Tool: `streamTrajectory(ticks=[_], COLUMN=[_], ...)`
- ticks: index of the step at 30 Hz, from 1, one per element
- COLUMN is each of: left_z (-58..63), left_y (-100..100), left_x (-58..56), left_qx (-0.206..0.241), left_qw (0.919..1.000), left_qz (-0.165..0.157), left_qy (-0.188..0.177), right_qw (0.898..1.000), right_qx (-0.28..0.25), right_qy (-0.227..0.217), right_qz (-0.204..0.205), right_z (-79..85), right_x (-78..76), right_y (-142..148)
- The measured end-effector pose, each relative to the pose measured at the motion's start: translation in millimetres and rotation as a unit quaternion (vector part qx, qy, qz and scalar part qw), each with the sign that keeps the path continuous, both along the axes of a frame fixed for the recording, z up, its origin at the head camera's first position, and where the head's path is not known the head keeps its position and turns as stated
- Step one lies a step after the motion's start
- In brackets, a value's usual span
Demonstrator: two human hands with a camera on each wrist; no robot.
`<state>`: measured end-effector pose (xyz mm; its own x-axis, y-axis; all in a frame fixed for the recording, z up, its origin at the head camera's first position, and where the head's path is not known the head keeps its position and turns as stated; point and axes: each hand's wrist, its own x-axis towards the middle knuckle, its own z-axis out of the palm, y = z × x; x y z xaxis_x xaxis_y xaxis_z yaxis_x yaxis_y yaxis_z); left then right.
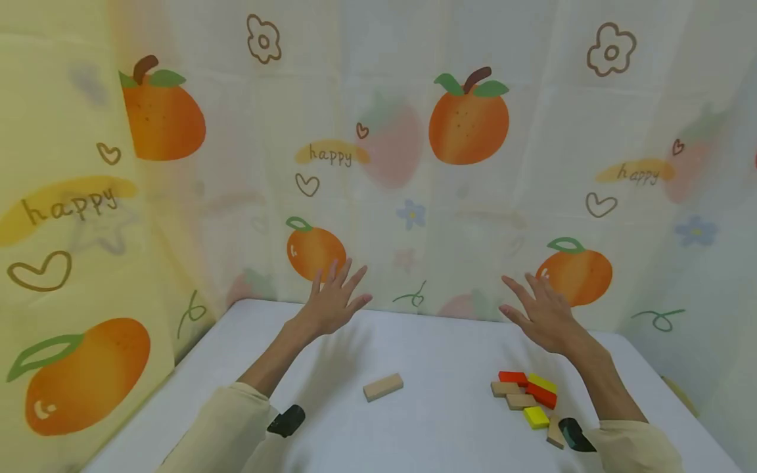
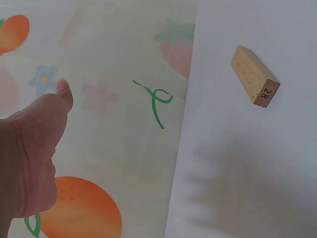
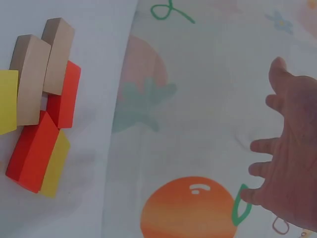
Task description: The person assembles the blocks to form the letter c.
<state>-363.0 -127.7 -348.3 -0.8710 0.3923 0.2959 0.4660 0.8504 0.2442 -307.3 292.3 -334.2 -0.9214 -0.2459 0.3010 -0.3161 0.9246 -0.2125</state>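
Both hands are raised above the white table with fingers spread, holding nothing. The left hand (image 1: 332, 301) is at the table's far edge, left of centre; in the left wrist view its thumb (image 2: 63, 94) shows. A plain wooden block (image 1: 383, 387) lies alone on the table, nearer the body than that hand; its end reads 28 in the left wrist view. Over the right side hovers the right hand (image 1: 545, 316), beyond a cluster of wooden, red and yellow blocks. Among these are a red block (image 3: 32, 151), a yellow block (image 1: 536, 418) and a plain block (image 3: 33, 79).
A white table (image 1: 437, 433) spans the area in front of me. Behind it hangs a pale curtain (image 1: 378, 59) printed with oranges, hearts and the word happy. Each forearm carries a dark strapped device, such as the left one (image 1: 286, 421).
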Motion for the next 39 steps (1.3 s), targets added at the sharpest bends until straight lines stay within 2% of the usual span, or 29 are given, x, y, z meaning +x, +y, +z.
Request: streamTrajectory(ticks=[13,21,27,32,36,39], left_z=[-18.6,-18.9,-23.9,-33.4,-41.1,-46.1], left_y=[4.9,9.6,13.6,16.7,19.1,19.3], left_x=[4.0,18.3,32.2,43.5,51.0,54.6], left_qx=[0.007,0.007,-0.015,-0.061,-0.097,-0.118], left_qw=[0.9994,0.9981,0.9966,0.9891,0.9782,0.973], left_qz=[-0.013,-0.025,-0.058,-0.108,-0.151,-0.157], left_qy=[-0.03,-0.057,-0.058,-0.079,-0.104,-0.121], right_qw=[1.0,1.0,0.999,0.996,0.989,0.981], right_qx=[-0.001,0.009,0.023,0.017,0.001,-0.003], right_qy=[-0.008,-0.006,-0.012,-0.053,-0.122,-0.167], right_qz=[0.017,0.026,0.037,0.07,0.089,0.099], right_z=[1.7,-2.5,-8.2,-12.3,-15.1,-18.8], right_x=[7.1,16.0,23.7,27.8,31.1,33.1], right_y=[-1.0,-2.2,-5.5,-8.9,-10.6,-11.5])
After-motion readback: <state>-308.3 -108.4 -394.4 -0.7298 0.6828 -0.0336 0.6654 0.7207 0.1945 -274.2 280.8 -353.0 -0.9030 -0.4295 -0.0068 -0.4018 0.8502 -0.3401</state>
